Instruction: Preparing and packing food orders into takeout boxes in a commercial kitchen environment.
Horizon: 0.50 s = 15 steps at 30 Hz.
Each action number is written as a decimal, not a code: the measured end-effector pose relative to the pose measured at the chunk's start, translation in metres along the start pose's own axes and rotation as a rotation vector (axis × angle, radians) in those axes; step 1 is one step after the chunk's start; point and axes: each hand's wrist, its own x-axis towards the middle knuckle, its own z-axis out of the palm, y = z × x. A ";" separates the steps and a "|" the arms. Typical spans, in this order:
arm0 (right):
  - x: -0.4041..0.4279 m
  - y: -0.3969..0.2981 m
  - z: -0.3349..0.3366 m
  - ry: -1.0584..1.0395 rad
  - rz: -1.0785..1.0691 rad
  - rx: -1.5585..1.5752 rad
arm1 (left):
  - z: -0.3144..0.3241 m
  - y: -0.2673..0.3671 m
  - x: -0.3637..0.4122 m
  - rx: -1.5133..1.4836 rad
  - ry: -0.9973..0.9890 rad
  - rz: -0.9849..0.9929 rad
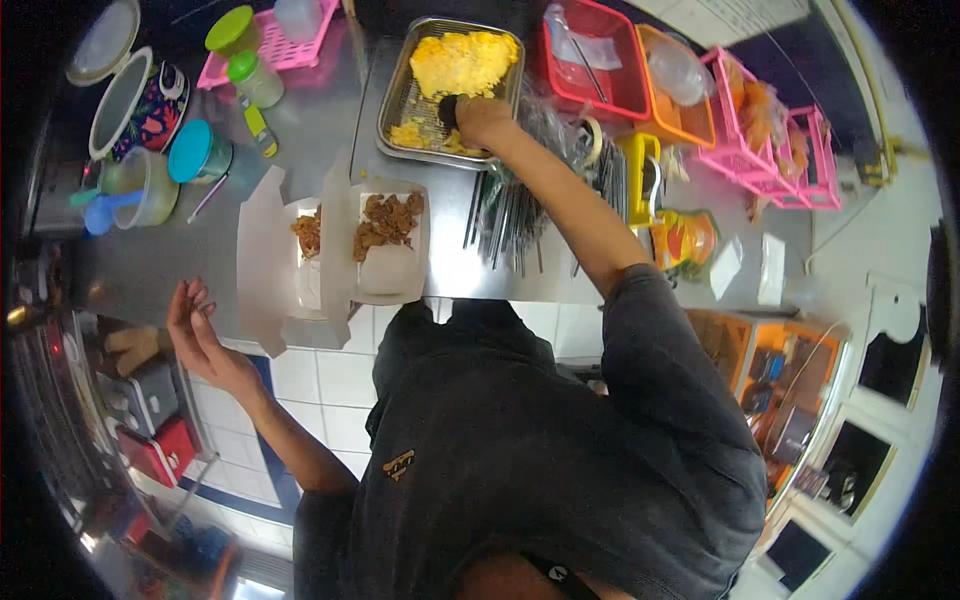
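Note:
My right hand point(484, 124) reaches over a metal tray point(386, 139) and grips a black utensil point(448, 111), whose working end I cannot make out. On the tray's wire rack lies cooked yellow egg point(461, 64), a large mass at the far side and smaller pieces near my hand. Two open paper food boxes stand side by side at the counter's front edge. The left box point(262, 247) and the right box point(416, 262) both hold browned, fried-looking meat pieces point(386, 225). My left hand point(206, 337) is raised left of the boxes with fingers apart, holding nothing.
Wrapped black straws point(510, 217) lie beneath my right forearm. Red point(600, 45) and orange baskets point(675, 97) stand behind, with pink crates point(780, 142) farther right. On the left are a turquoise-lidded tub point(199, 150), a clear jug point(150, 195) and a floral rice cooker point(142, 112).

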 end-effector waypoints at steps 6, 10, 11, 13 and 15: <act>0.006 -0.014 -0.024 0.005 -0.173 -0.177 | 0.093 0.047 -0.060 -0.330 -0.348 -0.142; 0.039 0.007 -0.020 0.257 -0.179 -0.249 | 0.178 -0.001 -0.079 -0.523 -0.631 -0.529; 0.047 0.013 -0.020 0.506 -0.190 -0.370 | 0.197 -0.004 -0.075 -0.524 -0.621 -0.531; 0.068 0.016 -0.026 0.627 -0.189 -0.390 | 0.228 -0.001 -0.072 -0.560 -0.549 -0.841; 0.082 0.017 -0.024 0.745 -0.177 -0.405 | 0.250 -0.012 -0.069 -0.569 -0.522 -0.865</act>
